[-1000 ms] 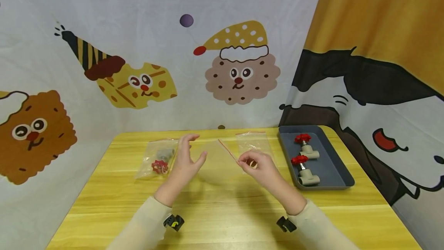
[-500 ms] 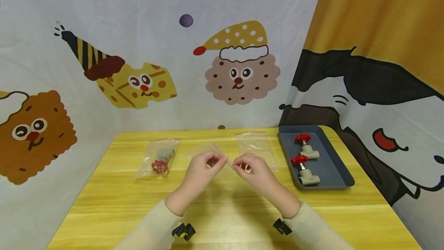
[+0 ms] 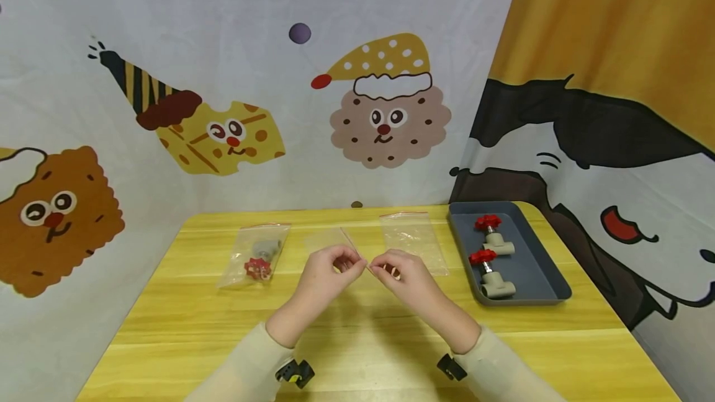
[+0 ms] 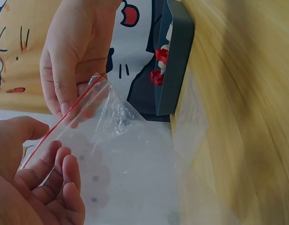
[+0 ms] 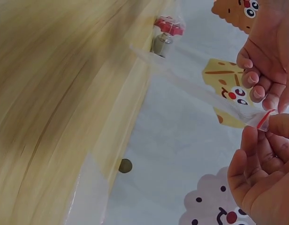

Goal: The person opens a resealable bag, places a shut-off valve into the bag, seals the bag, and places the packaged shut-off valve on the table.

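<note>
Inward came the left hand [image 3: 329, 275] to meet the right hand [image 3: 406, 273], both pinching the clear bag [image 4: 128, 138], its red edge [image 3: 350, 241] slanting away leftward.

left hand [image 3: 326, 275]: fingers [image 4: 71, 171] pinching | right hand [image 3: 412, 275]: fingers [image 5: 249, 145] pinching | forearms [image 3: 246, 358]: angled inward

wrist vws nr bag [image 4: 120, 124], head above

work corner, cartoon drapes [image 3: 313, 116], table [image 3: 363, 352]
</note>
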A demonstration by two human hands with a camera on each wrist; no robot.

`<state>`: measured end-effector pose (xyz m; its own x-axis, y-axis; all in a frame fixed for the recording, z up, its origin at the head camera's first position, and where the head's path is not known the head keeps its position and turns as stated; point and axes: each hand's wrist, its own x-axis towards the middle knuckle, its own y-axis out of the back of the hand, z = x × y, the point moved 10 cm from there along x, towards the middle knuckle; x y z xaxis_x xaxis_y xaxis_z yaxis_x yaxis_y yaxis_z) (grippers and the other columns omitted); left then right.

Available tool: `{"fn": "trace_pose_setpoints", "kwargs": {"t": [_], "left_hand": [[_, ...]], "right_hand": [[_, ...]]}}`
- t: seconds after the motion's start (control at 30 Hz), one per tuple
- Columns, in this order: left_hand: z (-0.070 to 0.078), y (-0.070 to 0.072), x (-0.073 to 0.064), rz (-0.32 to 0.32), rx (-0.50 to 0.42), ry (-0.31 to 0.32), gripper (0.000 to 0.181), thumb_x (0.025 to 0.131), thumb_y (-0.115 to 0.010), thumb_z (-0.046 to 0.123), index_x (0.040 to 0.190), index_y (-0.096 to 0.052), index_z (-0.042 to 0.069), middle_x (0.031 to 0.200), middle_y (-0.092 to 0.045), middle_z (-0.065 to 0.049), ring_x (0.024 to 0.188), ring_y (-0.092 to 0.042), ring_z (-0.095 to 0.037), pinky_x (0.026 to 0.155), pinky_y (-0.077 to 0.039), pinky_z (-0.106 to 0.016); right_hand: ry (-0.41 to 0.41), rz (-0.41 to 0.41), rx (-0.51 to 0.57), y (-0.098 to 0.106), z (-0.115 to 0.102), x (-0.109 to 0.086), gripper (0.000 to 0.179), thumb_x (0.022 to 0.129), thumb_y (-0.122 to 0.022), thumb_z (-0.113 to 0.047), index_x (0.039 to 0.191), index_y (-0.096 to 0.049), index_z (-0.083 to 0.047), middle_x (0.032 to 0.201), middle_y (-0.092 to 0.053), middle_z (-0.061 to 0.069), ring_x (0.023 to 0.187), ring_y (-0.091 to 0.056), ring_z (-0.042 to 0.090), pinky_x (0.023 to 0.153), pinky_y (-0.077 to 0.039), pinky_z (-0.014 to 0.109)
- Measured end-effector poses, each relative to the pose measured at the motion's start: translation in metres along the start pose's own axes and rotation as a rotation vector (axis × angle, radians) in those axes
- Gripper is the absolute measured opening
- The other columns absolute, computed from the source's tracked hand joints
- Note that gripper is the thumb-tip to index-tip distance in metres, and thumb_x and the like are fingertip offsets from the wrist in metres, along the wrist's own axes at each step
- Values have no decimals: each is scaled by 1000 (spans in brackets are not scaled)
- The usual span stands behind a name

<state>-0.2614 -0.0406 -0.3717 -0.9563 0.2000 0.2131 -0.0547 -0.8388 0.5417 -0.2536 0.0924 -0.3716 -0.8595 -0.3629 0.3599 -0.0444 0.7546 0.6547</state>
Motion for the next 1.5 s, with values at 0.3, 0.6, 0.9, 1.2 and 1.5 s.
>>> {"fn": "trace_pose_setpoints", "kwargs": {"t": [0.3,0.6,0.9,1.2,1.5], "left_hand": [[-5,-2,2,-27,-12,37,5,85,-69,18,81,-66,18,74,-62,7,69,-56,-10,63,-48,-23],[-16,-7,3,-65,-77,128,11,89,-56,18,82,-64,14,76,-62,0,70,-57,-14,59,-47,-26],[-18,-9,5,-69,-163,132,29,101,-45,23,82,-64,10,78,-64,-9,69,-60,-15,64,-52,-30],[-10,-3,5,-62,117,52,25,95,-53,24,72,-62,20,60,-53,6,51,-43,-7,49,-38,-22],[-11,19,1,-3,338,120,29,79,-55,22,55,-38,19,48,-30,7,46,-25,-10,46,-21,-23]], "right_hand": [[-35,-30,51,-3,1,-1,10,92,-62,-23,94,-70,-17,82,-63,-9,69,-53,6,61,-49,21],[-71,-25,96,-9,6,1,6,92,-63,-18,93,-68,-16,86,-64,-6,69,-54,9,61,-49,21],[-80,17,79,-11,5,3,4,91,-64,-18,90,-67,-16,84,-64,-8,68,-53,5,60,-48,21],[-94,66,39,-6,8,5,5,90,-65,-17,89,-69,-16,81,-65,-8,64,-52,4,58,-48,20],[-253,198,-39,23,44,0,6,86,-65,-12,81,-68,-14,70,-61,-6,64,-54,7,57,-47,22]]}}
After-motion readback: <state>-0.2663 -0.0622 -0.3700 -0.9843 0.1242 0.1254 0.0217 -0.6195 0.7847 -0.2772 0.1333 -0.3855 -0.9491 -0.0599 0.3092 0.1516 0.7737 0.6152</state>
